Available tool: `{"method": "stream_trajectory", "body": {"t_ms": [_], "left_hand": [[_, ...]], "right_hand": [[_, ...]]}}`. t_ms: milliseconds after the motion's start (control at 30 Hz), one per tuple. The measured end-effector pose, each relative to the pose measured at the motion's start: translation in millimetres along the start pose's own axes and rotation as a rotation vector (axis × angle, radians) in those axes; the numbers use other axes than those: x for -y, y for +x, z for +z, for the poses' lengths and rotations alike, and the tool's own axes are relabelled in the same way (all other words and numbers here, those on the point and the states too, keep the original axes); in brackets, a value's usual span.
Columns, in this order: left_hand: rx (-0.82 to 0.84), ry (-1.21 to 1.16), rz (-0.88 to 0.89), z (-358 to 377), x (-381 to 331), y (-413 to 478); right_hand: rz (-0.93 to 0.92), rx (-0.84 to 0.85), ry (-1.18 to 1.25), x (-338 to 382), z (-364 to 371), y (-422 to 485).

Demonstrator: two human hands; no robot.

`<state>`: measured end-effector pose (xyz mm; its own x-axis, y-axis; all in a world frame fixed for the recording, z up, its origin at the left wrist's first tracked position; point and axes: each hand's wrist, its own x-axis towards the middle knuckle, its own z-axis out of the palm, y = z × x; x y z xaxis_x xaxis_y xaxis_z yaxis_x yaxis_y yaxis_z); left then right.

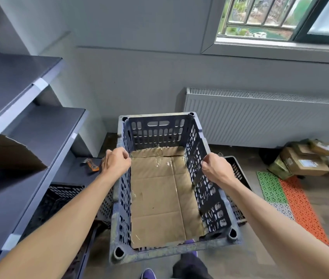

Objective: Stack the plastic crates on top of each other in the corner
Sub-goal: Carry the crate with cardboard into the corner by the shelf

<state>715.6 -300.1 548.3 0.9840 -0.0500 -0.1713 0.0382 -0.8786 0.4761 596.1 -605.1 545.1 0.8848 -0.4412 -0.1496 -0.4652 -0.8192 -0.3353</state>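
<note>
The crate [155, 131] is mid-view, with a cardboard sheet [159, 198] lying in its bottom. The left hand [115, 162] grips its left rim and the right hand [217, 170] its right rim. A shelving unit [18, 87] stands to the left, a second crate [59, 198] low beside it. A third crate [238, 172] shows just right of the first. Further right, boxes [300, 162] lie on the floor with mats [292, 198] before them — a radiator [260, 117] on the wall behind, under the window [280, 17].
</note>
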Motion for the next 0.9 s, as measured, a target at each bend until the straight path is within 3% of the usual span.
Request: {"method": "stream_trajectory", "body": {"t_ms": [467,900], "left_hand": [[-0.081,-0.064,-0.252,41.7,-85.4,93.8],[-0.055,-0.124,-0.351,56.7,-112.8,167.8]], "right_hand": [[-0.122,0.130,0.001,-21.7,-16.2,188.4],[-0.201,0.116,0.059,6.8,-28.7,304.8]]}}
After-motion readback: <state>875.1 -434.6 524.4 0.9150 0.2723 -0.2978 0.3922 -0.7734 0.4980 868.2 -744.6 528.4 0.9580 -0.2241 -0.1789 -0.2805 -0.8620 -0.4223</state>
